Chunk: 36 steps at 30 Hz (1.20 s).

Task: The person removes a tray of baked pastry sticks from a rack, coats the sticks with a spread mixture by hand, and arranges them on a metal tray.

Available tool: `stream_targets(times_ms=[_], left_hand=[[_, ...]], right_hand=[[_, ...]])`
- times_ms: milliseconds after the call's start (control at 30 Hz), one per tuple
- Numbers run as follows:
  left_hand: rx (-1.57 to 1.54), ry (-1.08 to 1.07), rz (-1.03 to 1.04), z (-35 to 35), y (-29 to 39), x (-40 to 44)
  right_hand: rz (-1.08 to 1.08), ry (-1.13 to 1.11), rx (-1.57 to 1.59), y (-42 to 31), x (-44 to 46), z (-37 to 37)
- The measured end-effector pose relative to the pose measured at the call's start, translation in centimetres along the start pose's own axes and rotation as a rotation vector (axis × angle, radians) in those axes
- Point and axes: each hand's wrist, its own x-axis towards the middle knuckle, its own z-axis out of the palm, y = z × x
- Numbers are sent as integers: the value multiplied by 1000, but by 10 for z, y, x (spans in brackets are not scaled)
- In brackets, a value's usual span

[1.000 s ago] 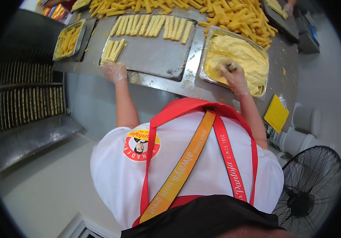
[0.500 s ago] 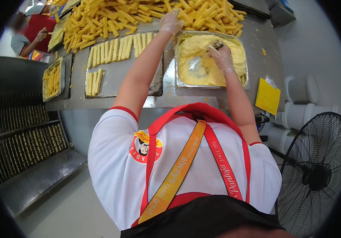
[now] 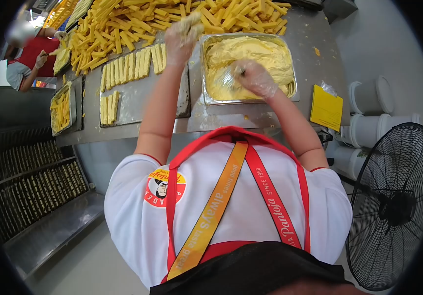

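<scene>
My left hand (image 3: pixel 180 45), in a clear glove, is raised at the near edge of a heap of yellow cake sticks (image 3: pixel 118 34). Its fingers are closed around pale yellow sticks (image 3: pixel 192 23), blurred; their number cannot be made out. My right hand (image 3: pixel 256 80), gloved too, is closed on the dark handle of a spatula over a metal pan (image 3: pixel 250 101) of pale yellow cream (image 3: pixel 250 51). The spatula's blade is hard to make out against the cream. Left of the pan lies a baking tray (image 3: pixel 145 101) with cream-coated sticks (image 3: pixel 125 67) in rows.
A smaller pan of sticks (image 3: pixel 61 109) stands at the table's left end. A yellow card (image 3: pixel 326 107) lies at the right edge, near white buckets (image 3: pixel 373 96) and a black fan (image 3: pixel 393 206). A rack of trays (image 3: pixel 32 172) is lower left. A co-worker (image 3: pixel 32 56) works upper left.
My left hand has come away from the heap, moving left and nearer, with sticks in it. My right hand has moved left and nearer across the cream pan. The view has shifted slightly.
</scene>
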Motion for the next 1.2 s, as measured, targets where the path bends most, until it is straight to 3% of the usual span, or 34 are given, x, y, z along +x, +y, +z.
stream_targets(times_ms=[33, 67, 100, 167, 267, 467, 567, 667, 767, 800, 900, 933, 1033, 1167, 1200], left_hand=[[-22, -71, -121, -10, 25, -19], [-35, -140, -243, -20, 49, -38], [12, -247, -414, -23, 72, -56], [41, -383, -479, -16, 80, -94], [-96, -256, -594, -1, 86, -123], [113, -242, -428, 6, 77, -127], [67, -223, -467, 7, 79, -127], [62, -216, -444, 9, 72, -127], [68, -198, -444, 10, 72, -128], [62, -201, -465, 11, 72, -130], [40, -205, -515, 10, 74, -128], [29, -204, -529, 8, 80, -126], [106, -241, -604, 4, 84, -118], [51, -287, -816, 4, 77, -115], [25, -295, -849, 2, 81, -112]], right_hand=[[-100, -112, 6, -21, -9, -6], [103, -366, 189, -40, -10, -23], [210, -295, 275, -26, -9, -24], [425, -149, 440, 17, 5, -28], [156, 202, -217, 27, 18, -34], [319, 224, 941, -38, -6, -28], [350, 264, 785, 7, -1, -18], [270, 320, 378, 17, 1, -17], [257, 283, 924, -37, -10, -21], [234, 229, 971, -40, -10, -22], [341, 252, 885, -1, -4, -14], [375, 285, 561, 6, -2, -22], [405, 361, 477, 3, -1, -25], [234, 361, 943, -36, -10, -14], [261, 381, 891, -31, -9, -11]])
